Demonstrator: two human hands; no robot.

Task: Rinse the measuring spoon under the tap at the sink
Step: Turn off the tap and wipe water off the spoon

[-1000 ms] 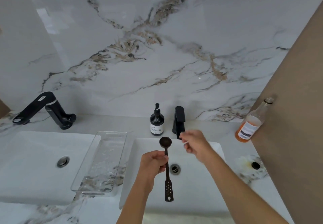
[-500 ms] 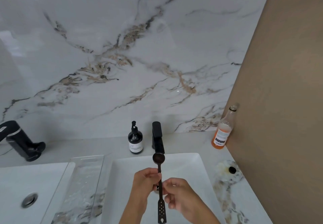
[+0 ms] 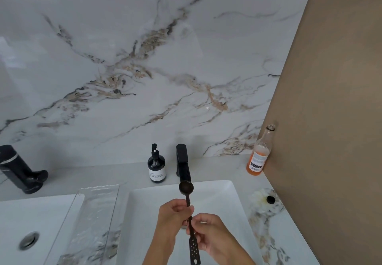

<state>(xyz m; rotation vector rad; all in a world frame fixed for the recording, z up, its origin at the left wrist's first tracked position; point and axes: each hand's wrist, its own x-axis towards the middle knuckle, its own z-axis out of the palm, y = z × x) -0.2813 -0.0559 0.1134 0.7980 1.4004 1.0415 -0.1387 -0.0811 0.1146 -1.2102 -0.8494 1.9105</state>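
Observation:
A long dark measuring spoon (image 3: 186, 186) with a round bowl and a perforated flat tail is held over the white rectangular sink (image 3: 219, 190). Its bowl sits just under the spout of the black tap (image 3: 182, 163). No water stream is visible. My left hand (image 3: 172, 216) grips the upper handle. My right hand (image 3: 210, 234) pinches the handle lower down, just below the left hand. The drain is hidden behind my hands.
A black soap pump bottle (image 3: 156, 166) stands left of the tap. A glass bottle with orange liquid (image 3: 259, 155) stands by the brown wall at right, its black cap (image 3: 270, 199) on the counter. A clear tray (image 3: 93, 223), second sink (image 3: 29, 242) and second tap (image 3: 19, 171) lie left.
My right hand came away from the tap and down onto the spoon handle below my left hand. The view swung right and up; the spoon bowl stays near the spout.

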